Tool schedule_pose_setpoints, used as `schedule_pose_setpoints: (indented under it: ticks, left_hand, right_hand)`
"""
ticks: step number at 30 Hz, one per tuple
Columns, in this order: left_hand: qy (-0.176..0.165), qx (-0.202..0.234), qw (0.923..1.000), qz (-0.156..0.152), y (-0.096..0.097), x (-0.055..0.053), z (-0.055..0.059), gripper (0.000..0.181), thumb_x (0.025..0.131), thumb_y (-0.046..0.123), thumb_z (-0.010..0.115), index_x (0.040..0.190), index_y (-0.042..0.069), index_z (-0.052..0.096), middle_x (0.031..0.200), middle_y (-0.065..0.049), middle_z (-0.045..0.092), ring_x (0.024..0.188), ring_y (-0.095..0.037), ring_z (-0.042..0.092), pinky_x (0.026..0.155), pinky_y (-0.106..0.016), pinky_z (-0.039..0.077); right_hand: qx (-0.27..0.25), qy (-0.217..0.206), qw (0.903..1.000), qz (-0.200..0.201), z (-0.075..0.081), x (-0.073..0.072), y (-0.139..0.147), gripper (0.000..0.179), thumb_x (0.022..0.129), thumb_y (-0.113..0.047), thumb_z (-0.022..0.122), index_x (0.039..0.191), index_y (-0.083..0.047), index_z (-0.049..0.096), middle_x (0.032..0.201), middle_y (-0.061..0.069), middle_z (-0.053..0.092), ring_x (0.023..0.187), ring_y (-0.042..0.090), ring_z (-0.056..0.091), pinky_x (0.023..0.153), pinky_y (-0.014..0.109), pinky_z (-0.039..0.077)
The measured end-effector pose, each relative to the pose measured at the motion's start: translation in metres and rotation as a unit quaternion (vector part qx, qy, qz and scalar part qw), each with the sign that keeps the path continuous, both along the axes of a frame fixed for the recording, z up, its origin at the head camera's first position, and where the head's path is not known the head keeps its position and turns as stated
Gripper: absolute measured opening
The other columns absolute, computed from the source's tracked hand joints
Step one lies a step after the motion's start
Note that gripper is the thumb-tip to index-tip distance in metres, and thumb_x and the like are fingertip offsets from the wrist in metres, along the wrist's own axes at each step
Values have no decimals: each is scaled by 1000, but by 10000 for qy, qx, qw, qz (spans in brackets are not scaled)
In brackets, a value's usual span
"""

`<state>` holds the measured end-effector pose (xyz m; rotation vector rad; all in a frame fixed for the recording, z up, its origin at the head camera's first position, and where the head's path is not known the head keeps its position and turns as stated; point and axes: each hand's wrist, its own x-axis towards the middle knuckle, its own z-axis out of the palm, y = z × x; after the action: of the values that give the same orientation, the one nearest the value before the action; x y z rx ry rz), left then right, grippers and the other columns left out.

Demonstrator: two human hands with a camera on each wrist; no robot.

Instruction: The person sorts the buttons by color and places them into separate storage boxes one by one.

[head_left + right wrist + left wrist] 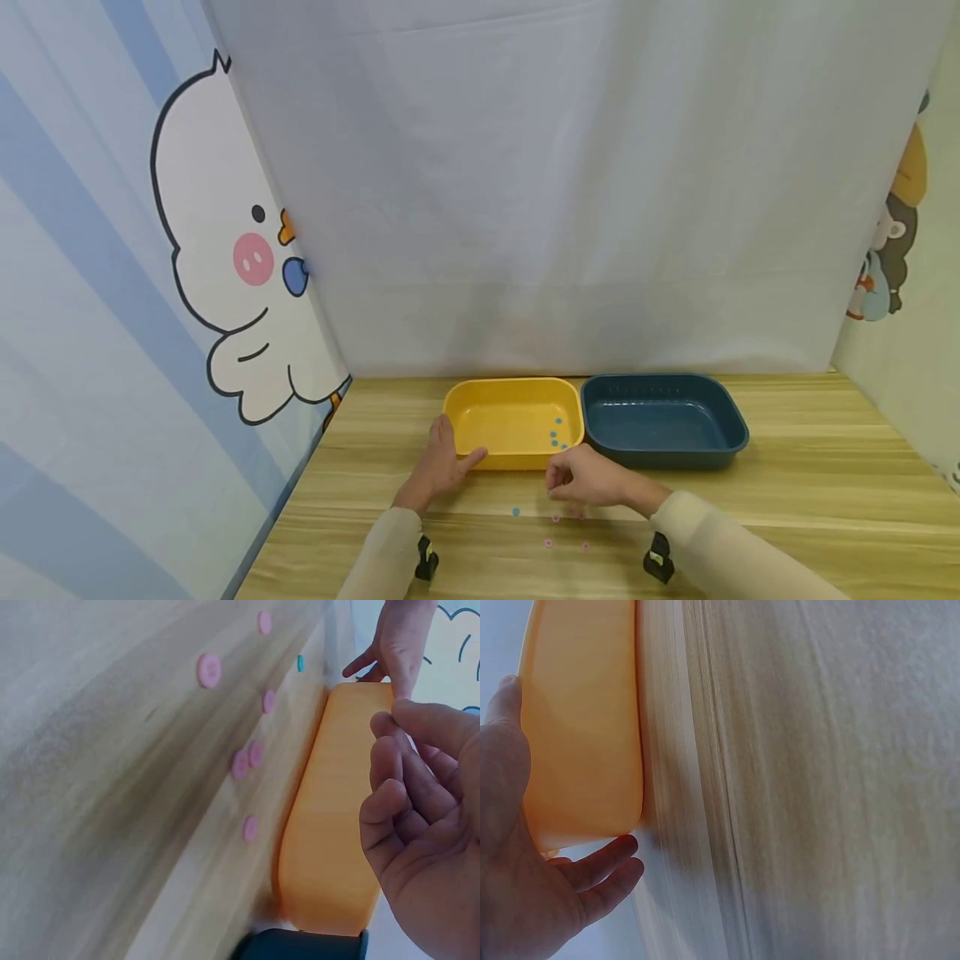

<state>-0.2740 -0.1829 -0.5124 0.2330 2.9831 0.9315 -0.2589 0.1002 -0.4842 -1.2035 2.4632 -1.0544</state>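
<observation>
My left hand (442, 467) holds the near left corner of a yellow plastic tray (517, 383), thumb at the front rim and fingers along the left side. Several small blue buttons (553, 434) lie inside it toward the right. My right hand (592, 479) hovers by the tray's near right corner. Its fingers are curled, with thumb tip and index tip together in the right wrist view; whether a small thing sits between them is hidden. On the table before the tray are one blue button (516, 512) and several pink buttons (209, 670).
A dark blue tray (667, 457) stands directly to the right of the yellow one. Both rest on a wood-grain table (817, 483), with a pale curtain (525, 208) hanging behind. Cartoon-printed walls flank the table on both sides.
</observation>
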Motion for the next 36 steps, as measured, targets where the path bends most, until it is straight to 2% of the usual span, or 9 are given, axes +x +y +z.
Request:
schedule_pose_setpoints:
  ticks: [5,10,14,18,22,26,29,36]
  left_hand:
    - [7,6,10000,-3,0,0,1,98,91,49,56,145,-14,3,150,-33,4,129,-47,32,103,-50,31]
    - [-21,-16,10000,14,-1,0,2,98,91,49,56,145,-13,2,150,-32,3,130,-47,31,104,-50,31]
    - [-22,-28,10000,42,-1,0,2,99,91,50,56,145,-13,2,150,-32,4,129,-46,32,104,-50,31]
    - [-83,-76,9999,81,-1,0,1,99,91,52,54,146,-11,0,151,-31,1,131,-46,30,104,-49,30]
    - [-81,-60,9999,45,-1,0,2,101,90,54,54,146,-11,0,151,-31,1,131,-46,29,104,-50,30]
    - [-65,-34,10000,46,-2,-1,1,101,90,53,55,146,-12,1,151,-31,2,132,-46,28,105,-50,28]
    - [-61,-50,10000,39,-2,-2,0,101,90,53,55,146,-12,1,151,-32,2,132,-47,27,105,-50,28]
    - [-38,-16,10000,13,-1,-1,0,100,91,51,56,145,-13,1,150,-33,2,132,-47,26,105,-50,28]
  right_hand:
    - [-63,156,9999,3,5,-2,2,11,86,-8,69,81,-17,65,77,-14,60,71,1,57,66,23,50]
    - [-267,-302,9991,-129,11,-4,5,5,88,-14,68,84,-12,67,78,-9,63,70,6,59,65,25,50]
    - [-557,-554,9967,-215,15,-8,8,5,89,-12,66,86,-7,66,79,1,66,70,14,61,63,27,51]
    - [-803,-701,9929,-519,17,-13,9,4,89,-10,66,87,-7,64,79,4,66,70,19,61,63,27,51]
    - [-939,-789,9867,-1068,17,-19,9,5,90,-13,65,88,-9,64,80,4,64,70,19,59,61,28,50]
    - [-1092,-748,9811,-1415,17,-26,8,9,91,-13,64,92,-5,65,81,11,63,71,29,59,62,36,51]
    - [-1185,-775,9778,-1541,16,-32,6,12,92,-12,62,96,0,64,84,17,63,74,35,60,65,42,51]
    - [-1081,-874,9759,-1680,14,-42,3,17,93,-11,61,101,4,64,86,16,63,77,34,60,65,37,51]
